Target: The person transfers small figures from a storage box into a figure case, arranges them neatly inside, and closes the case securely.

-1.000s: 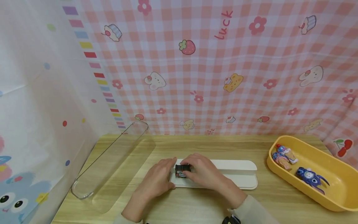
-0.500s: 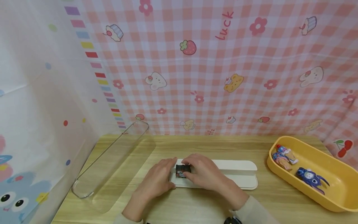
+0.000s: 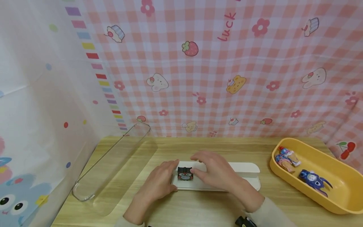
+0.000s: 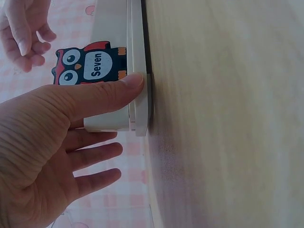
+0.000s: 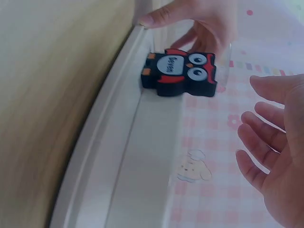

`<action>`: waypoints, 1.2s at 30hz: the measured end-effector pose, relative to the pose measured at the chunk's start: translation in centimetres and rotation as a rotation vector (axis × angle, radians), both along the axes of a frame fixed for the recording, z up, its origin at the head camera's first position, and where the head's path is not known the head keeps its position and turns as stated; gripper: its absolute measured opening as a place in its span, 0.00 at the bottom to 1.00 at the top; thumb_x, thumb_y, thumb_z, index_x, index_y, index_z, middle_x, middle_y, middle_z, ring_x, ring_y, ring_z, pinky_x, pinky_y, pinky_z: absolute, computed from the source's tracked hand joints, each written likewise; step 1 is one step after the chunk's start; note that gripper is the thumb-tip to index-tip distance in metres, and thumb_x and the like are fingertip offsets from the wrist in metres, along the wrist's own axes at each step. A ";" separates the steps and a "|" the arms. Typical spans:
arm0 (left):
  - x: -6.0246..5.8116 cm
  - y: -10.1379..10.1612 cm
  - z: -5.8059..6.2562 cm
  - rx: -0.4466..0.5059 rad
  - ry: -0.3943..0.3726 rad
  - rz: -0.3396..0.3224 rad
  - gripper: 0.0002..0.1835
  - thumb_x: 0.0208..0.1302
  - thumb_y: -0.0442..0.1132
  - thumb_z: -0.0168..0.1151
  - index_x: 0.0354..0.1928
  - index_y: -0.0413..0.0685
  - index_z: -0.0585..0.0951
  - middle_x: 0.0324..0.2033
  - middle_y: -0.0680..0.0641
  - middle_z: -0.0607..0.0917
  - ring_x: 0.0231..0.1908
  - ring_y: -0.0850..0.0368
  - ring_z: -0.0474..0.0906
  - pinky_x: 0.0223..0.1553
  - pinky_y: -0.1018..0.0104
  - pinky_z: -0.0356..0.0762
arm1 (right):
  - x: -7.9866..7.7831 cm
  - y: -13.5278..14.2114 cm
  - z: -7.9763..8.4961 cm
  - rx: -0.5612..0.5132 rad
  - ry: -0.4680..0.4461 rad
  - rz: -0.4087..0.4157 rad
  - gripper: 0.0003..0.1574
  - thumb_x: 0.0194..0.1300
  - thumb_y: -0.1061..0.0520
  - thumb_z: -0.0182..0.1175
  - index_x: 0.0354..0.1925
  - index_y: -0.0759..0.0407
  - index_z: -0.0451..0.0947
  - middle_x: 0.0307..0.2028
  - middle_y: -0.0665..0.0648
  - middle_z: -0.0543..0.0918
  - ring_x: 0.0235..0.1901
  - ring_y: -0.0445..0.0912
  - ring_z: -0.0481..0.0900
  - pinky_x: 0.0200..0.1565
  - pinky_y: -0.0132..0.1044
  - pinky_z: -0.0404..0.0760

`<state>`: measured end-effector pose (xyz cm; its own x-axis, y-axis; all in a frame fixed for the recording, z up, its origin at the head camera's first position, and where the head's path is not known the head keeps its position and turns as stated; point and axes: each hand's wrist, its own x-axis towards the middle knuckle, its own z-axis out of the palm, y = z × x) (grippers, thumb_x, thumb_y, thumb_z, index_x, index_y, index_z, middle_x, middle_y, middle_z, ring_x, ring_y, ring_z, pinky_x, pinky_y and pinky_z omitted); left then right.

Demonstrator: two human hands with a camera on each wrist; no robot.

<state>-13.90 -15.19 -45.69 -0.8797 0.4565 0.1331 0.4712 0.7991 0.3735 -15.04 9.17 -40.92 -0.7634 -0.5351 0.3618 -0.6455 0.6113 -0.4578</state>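
A small black owl figure point(image 3: 185, 173) with red wings and a white belly reading "Seven" stands upright at the left end of a long white stepped base point(image 3: 245, 186). My left hand point(image 3: 158, 179) holds that end of the base, thumb point(image 4: 109, 97) on the front edge and fingers behind. Just right of the owl, my right hand point(image 3: 216, 171) hovers with thumb and fingers spread. In the right wrist view a gap shows between the right hand point(image 5: 280, 137) and the owl point(image 5: 179, 73), and nothing lies in its grasp.
On the left lies a long transparent cover point(image 3: 83, 198) with rounded ends. A yellow tray point(image 3: 314, 198) at the right holds ice-cream-like figures point(image 3: 286, 159) and a dark blue figure point(image 3: 313, 180). A checked pink cloth point(image 3: 212, 69) hangs behind the wooden table point(image 3: 198, 209).
My right hand has let go of the owl and moved slightly right, its fingers spreading. The owl stays in place on the base, and the left hand has not moved.
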 end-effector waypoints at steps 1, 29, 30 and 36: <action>0.0 0.0 0.0 0.000 -0.005 0.002 0.53 0.41 0.36 0.89 0.71 0.33 0.72 0.64 0.38 0.81 0.64 0.41 0.77 0.64 0.45 0.77 | 0.1 0.3 0.1 -0.004 0.008 -0.001 0.21 0.66 0.52 0.74 0.55 0.56 0.85 0.52 0.52 0.87 0.46 0.45 0.85 0.47 0.44 0.87; 0.0 0.2 -0.2 -0.002 -0.047 0.022 0.53 0.42 0.37 0.89 0.73 0.35 0.72 0.66 0.37 0.79 0.66 0.40 0.75 0.65 0.43 0.76 | 2.0 11.9 1.8 0.007 0.284 -0.169 0.28 0.52 0.57 0.81 0.52 0.57 0.86 0.51 0.55 0.87 0.50 0.54 0.86 0.46 0.51 0.85; 0.0 0.2 -0.2 -0.001 -0.047 0.021 0.53 0.42 0.36 0.89 0.73 0.35 0.72 0.66 0.37 0.79 0.66 0.40 0.75 0.65 0.43 0.76 | 2.1 12.4 1.8 0.006 0.303 -0.173 0.29 0.51 0.58 0.81 0.52 0.57 0.86 0.51 0.55 0.87 0.50 0.54 0.86 0.46 0.50 0.84; 0.0 0.2 -0.1 0.010 -0.044 0.021 0.53 0.42 0.36 0.88 0.72 0.33 0.72 0.66 0.36 0.79 0.65 0.39 0.75 0.66 0.43 0.75 | 2.5 14.4 1.8 0.026 0.319 -0.224 0.31 0.50 0.58 0.81 0.55 0.56 0.85 0.53 0.55 0.87 0.53 0.55 0.84 0.50 0.49 0.78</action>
